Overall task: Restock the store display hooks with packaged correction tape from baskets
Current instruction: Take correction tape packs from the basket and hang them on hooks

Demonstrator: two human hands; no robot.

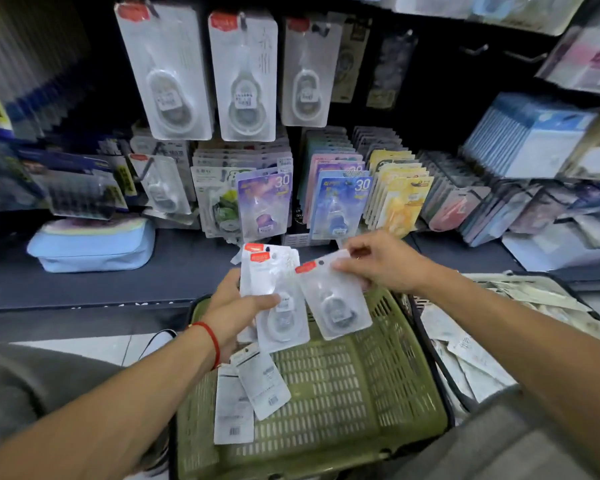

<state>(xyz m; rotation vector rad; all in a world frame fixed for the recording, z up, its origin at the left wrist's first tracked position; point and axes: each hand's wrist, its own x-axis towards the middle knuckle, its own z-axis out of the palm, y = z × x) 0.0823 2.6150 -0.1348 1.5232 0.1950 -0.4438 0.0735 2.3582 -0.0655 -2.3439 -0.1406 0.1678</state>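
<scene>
Both arms reach forward over the green basket (343, 386). The left hand (234, 311), with a red string (211, 337) on its wrist, is above the basket's far left corner. Its grip is closed on a small stack of packs (274, 292), thumb across the front and fingers behind. The stack stands nearly upright, red tabs on top. The right hand (383, 263) is above the basket's far right corner. It pinches the top of one pack (333, 299) with thumb and fingertips. That pack tilts, and its lower end hangs over the basket, just beside the stack. Two more packs (253, 393) lie face down in the basket's left side. Beyond the basket, more packs hang on hooks (245, 74).
</scene>
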